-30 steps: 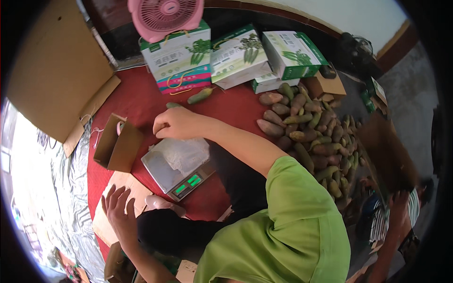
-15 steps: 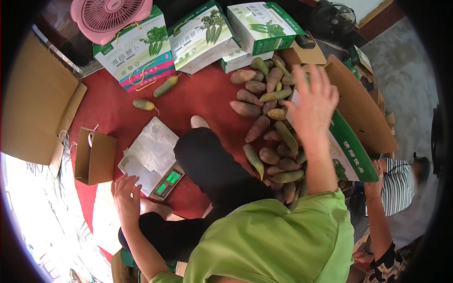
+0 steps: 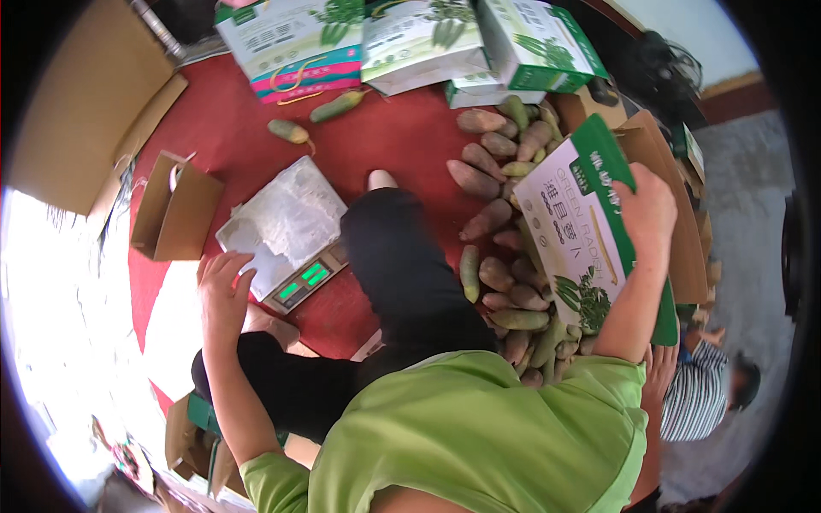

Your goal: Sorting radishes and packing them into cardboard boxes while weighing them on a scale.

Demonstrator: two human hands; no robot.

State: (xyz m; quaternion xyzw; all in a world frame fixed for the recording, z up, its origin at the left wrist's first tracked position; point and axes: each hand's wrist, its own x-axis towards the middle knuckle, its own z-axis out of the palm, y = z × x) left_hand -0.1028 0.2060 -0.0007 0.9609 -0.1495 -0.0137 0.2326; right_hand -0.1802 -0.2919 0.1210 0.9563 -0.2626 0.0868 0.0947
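My right hand (image 3: 648,214) is closed over the green edge of a white and green carton (image 3: 569,231). The carton is printed with radishes and stands tilted over the heap of vegetables. A co-worker's hand (image 3: 658,368) is by its lower corner, partly hidden behind my arm. My left hand (image 3: 224,286) holds nothing, its fingers bent and apart, close to the near left corner of a digital scale (image 3: 286,231). The scale's plate looks covered with clear plastic and bears no vegetable. Its display (image 3: 304,280) glows green.
Long green and brownish radishes (image 3: 496,274) lie heaped on the red cloth (image 3: 402,128) to the right. Two green radishes (image 3: 338,106) lie apart. Printed cartons (image 3: 428,47) line the far side. A small brown box (image 3: 175,209) stands left; another person (image 3: 705,393) is far right.
My right hand has come down from open onto the carton and closed on its edge; the carton has swung its printed face into view. My whole view has shifted, and the left hand stays near the scale.
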